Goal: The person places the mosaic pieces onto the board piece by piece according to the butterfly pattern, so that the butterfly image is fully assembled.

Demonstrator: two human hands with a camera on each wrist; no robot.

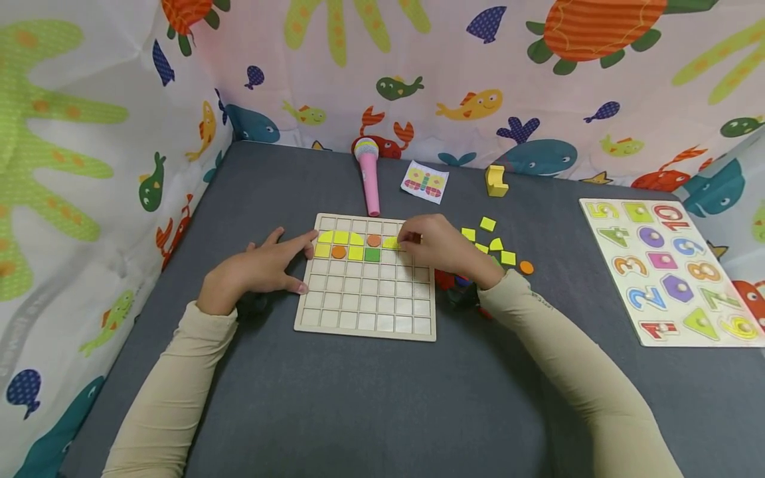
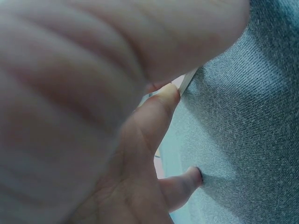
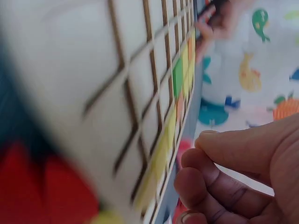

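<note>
A square wooden grid board point(image 1: 358, 292) lies on the grey table, with yellow tiles point(image 1: 340, 237), orange discs point(image 1: 373, 240) and a green square tile point(image 1: 372, 254) in its upper rows. Along its left edge rests my left hand point(image 1: 257, 265), fingers spread, the index fingertip at the upper left corner and the thumb lower down. My right hand point(image 1: 439, 245) is over the board's upper right, beside a yellow tile point(image 1: 390, 243). Its fingers point(image 3: 191, 182) are curled, with the thumb close to the index fingertip. Whether a tile sits between them is not visible.
Loose yellow tiles point(image 1: 488, 224) and an orange disc point(image 1: 526, 267) lie right of the board; red pieces point(image 1: 444, 279) are partly under the right arm. Behind are a pink toy microphone point(image 1: 370, 179), a pattern card point(image 1: 425, 182) and a yellow block point(image 1: 496, 181). A number puzzle point(image 1: 675, 272) lies at right.
</note>
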